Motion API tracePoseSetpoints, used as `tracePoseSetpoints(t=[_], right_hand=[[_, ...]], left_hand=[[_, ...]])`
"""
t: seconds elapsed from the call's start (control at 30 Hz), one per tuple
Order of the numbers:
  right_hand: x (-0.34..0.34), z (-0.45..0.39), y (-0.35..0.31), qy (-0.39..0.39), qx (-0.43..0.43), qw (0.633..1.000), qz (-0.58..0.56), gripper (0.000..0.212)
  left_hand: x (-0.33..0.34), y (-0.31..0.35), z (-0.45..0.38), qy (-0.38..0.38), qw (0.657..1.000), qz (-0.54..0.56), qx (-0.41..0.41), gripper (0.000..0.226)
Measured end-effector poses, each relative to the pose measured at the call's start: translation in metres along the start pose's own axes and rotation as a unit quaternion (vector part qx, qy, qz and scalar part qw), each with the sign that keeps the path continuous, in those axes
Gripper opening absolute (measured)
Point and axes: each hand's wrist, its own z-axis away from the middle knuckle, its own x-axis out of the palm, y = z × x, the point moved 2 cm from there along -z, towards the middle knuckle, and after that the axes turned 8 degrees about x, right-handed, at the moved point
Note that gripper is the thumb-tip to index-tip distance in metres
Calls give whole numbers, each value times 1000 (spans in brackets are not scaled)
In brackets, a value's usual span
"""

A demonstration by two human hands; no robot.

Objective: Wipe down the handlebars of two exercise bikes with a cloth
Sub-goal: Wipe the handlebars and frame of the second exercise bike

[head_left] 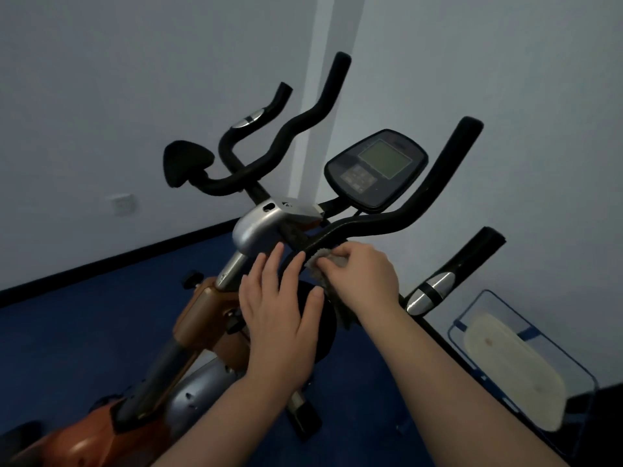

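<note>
While the left hand (279,308) lay flat with fingers spread on the black handlebars (371,225), the right hand (362,273) pinched a grey cloth (322,264) against the bar, just beside the left fingertips.

Single view only: head camera, wide-angle, worn by the person. It looks forward and steeply down from above the handlebars (397,220) of an exercise bike (202,308). Both forearms enter from the bottom edge, and the left hand (279,311) and right hand (362,274) sit close to the lens near frame centre. The console (376,168) lies just beyond them, facing the camera. Wall (101,79) fills the upper half, blue floor (67,338) the lower left. The horizon is tilted, and straight lines bend toward the edges. A bin (526,362) sits at lower right.
</note>
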Motion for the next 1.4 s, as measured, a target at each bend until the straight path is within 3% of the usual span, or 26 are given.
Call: tracePoseSetpoints(t=[0.3,0.4,0.6,0.73,1.03,1.23,1.4], right_hand=[[-7,18,16,-15,-125,991,33,26],[-5,27,22,7,-168,982,86,29],[-22,45,36,9,-217,973,76,38],[-27,57,47,48,-291,952,82,31],[-35,46,104,123,-447,877,125,32],[-51,27,126,115,-494,857,94,27],[-79,3,137,139,-470,868,78,27]], left_hand=[[8,13,-4,27,1000,3,-14,48],[8,14,-2,17,1000,1,0,46],[9,26,7,-35,997,23,65,46],[11,36,17,-73,989,53,118,44],[12,50,14,-96,990,29,101,54],[35,83,17,-98,989,23,104,51],[56,102,14,-96,988,74,91,50]])
